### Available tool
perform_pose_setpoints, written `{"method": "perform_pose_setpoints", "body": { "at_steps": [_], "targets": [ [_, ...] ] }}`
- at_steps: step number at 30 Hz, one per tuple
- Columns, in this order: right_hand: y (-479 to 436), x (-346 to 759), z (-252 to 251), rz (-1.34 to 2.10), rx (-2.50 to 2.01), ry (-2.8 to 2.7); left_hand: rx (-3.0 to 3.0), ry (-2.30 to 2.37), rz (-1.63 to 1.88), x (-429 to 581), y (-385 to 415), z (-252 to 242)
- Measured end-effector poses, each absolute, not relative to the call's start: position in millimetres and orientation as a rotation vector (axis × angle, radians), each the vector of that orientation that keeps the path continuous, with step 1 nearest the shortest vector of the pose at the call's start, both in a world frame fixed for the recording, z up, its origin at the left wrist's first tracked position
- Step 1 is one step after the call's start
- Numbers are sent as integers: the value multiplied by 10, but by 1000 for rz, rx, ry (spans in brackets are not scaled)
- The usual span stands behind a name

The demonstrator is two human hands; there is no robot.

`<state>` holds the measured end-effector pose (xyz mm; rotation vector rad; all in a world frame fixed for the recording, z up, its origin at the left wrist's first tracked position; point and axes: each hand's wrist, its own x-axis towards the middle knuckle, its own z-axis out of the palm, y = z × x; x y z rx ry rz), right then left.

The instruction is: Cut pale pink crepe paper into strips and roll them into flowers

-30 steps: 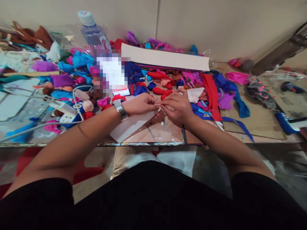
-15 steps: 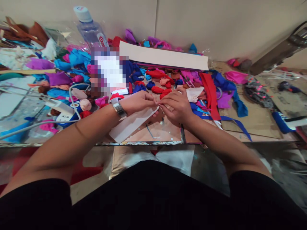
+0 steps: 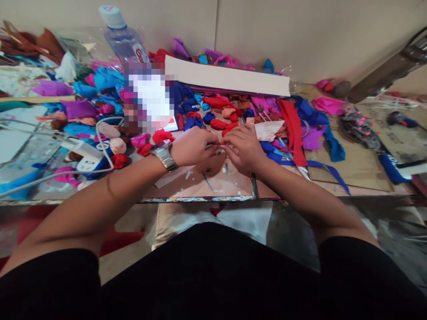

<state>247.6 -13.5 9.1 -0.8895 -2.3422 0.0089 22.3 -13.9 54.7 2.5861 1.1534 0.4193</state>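
Note:
My left hand (image 3: 193, 146), with a metal watch (image 3: 163, 155) on the wrist, and my right hand (image 3: 243, 147) meet fingertip to fingertip over a brown board (image 3: 216, 184) at the table's front. Both hands are closed in a pinch on a white paper strip (image 3: 173, 177), which runs from under the left hand down to the left. Little of the strip shows between the fingers. Small rolled pieces of red and blue crepe paper (image 3: 220, 124) lie just beyond the fingers.
Heaps of coloured crepe paper (image 3: 100, 84) cover the table's left and back. A water bottle (image 3: 123, 40) stands at the back left, a long white card (image 3: 230, 80) behind the hands. A power strip with cables (image 3: 86, 162) sits at left. Red and blue ribbons (image 3: 296, 129) lie at right.
The white paper strip has been drawn in under my left hand, so much less of it shows. Both hands have shifted slightly away from me and closed together more tightly.

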Motion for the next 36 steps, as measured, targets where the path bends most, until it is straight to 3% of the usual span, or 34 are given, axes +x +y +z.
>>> {"method": "perform_pose_setpoints", "body": {
  "at_steps": [14, 28, 36],
  "targets": [
    [-138, 2506, 152, -19, -825, -2300, 2006, 973, 477, 180, -1, 522],
    [-155, 2512, 170, 24, -828, -2311, 2020, 977, 429, 146, 11, 577],
    [-142, 2498, 143, 83, -844, -2360, 2322, 1048, 434, 191, -95, 587]
  ]
}}
